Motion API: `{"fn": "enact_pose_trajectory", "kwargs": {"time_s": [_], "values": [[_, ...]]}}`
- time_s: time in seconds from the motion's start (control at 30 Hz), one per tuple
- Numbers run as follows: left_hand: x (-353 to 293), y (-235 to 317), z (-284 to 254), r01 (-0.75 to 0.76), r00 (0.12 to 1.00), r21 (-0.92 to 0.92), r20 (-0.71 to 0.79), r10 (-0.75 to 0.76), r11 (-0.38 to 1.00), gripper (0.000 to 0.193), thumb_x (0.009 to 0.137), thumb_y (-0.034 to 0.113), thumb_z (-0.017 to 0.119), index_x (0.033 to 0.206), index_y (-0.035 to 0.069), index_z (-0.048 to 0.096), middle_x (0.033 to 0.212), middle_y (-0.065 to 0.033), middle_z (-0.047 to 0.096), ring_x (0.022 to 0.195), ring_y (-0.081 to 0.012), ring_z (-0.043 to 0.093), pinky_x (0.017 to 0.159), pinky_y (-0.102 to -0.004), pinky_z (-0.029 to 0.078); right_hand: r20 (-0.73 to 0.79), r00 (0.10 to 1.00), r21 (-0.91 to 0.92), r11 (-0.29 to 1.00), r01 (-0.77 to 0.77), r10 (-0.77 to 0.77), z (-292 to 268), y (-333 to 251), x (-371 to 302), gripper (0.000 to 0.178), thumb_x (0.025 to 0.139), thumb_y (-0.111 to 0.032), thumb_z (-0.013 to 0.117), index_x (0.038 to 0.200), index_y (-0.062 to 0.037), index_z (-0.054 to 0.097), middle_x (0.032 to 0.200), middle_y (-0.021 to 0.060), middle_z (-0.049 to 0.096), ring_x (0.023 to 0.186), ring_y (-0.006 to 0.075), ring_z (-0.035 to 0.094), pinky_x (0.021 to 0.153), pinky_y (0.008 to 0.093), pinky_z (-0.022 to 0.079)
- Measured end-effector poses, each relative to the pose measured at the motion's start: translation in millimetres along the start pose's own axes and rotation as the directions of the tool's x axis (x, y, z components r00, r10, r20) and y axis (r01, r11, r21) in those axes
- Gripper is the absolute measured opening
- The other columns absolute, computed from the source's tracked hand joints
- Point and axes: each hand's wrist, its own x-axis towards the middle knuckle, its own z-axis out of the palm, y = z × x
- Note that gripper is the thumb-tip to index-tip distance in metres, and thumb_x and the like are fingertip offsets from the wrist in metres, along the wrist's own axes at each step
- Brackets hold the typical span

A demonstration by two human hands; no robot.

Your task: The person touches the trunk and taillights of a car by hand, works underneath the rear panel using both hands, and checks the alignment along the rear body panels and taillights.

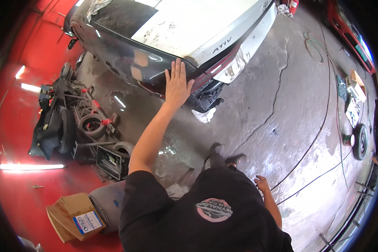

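My left hand (179, 85) lies flat on the rear corner of a car, fingers stretched out and pointing away from me. Beneath it is the dark grey rear side panel (153, 63), which carries tan patches. The fingertips reach up near the edge of the white trunk lid (197, 35), and the red tail light (216, 67) is to the right of the hand. Down by my right side hangs my right hand (262, 183), its fingers loosely bent and apart, with nothing visible in it. It touches no part of the car.
Metal stands and dark car parts (54, 126) are piled at the left by a red wall. A cardboard box (75, 216) rests beside a grey drum (109, 206). Hoses (323, 122) cross the cracked floor at right, near a spare wheel (360, 142) and a can (348, 140).
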Motion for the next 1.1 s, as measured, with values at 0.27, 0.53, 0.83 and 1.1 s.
{"fn": "enact_pose_trajectory", "kwargs": {"time_s": [0.27, 0.53, 0.83, 1.1], "values": [[21.1, -22.3, 1.0, 0.076, 0.997, -0.025, -0.011, -0.076, 0.997, 0.071, 0.097, 0.04, 0.054, 0.147, -0.007, 0.031, 0.158, -0.0223, 0.026, 0.147, -0.039, 0.022, 0.114, -0.0615, 0.021, -0.003, 1.0, -0.009, 1.0, 0.026, -0.026, -11.5, 7.3, -1.7, 0.052, 0.086, -0.025, 0.066, 0.13, 0.0014, 0.059, 0.092, 0.019, 0.072, 0.07, 0.0246, 0.071, 0.052, 0.034, 0.054], [47.8, -27.2, 13.2, 0.201, 0.98, 0.015, -0.002, -0.201, 0.979, 0.078, 0.097, 0.047, 0.051, 0.149, -0.006, 0.028, 0.158, -0.024, 0.023, 0.147, -0.0412, 0.02, 0.111, -0.0666, 0.023, -0.067, 0.997, -0.009, 0.999, -0.04, 0.04, -22.3, -32.3, -13.3, 0.045, 0.083, -0.028, 0.066, 0.119, -0.0002, 0.066, 0.104, 0.0267, 0.069, 0.08, 0.0295, 0.072, 0.076, 0.0401, 0.057], [37.6, -21.9, 10.5, 0.077, 0.997, 0.12, 0.013, -0.08, 0.99, 0.079, 0.09, 0.034, 0.064, 0.149, -0.004, 0.027, 0.157, -0.0235, 0.025, 0.146, -0.0413, 0.024, 0.108, -0.0667, 0.027, -0.077, 0.994, -0.042, 0.997, 0.07, -0.073, -16.3, 6.0, 7.3, 0.045, 0.085, -0.03, 0.065, 0.117, 0.001, 0.067, 0.119, 0.0261, 0.065, 0.114, 0.0398, 0.061, 0.1, 0.0414, 0.047], [33.4, -11.9, 16.2, 0.113, 0.991, 0.316, -0.099, -0.086, 0.942, 0.096, 0.081, 0.052, 0.07, 0.147, -0.004, 0.03, 0.153, -0.0227, 0.033, 0.141, -0.0397, 0.032, 0.101, -0.0636, 0.034, -0.119, 0.992, -0.018, 0.999, 0.03, -0.031, -25.5, 9.6, -0.9, 0.048, 0.084, -0.03, 0.063, 0.118, 0.0037, 0.065, 0.121, 0.0274, 0.064, 0.115, 0.0405, 0.06, 0.099, 0.0417, 0.047]]}}
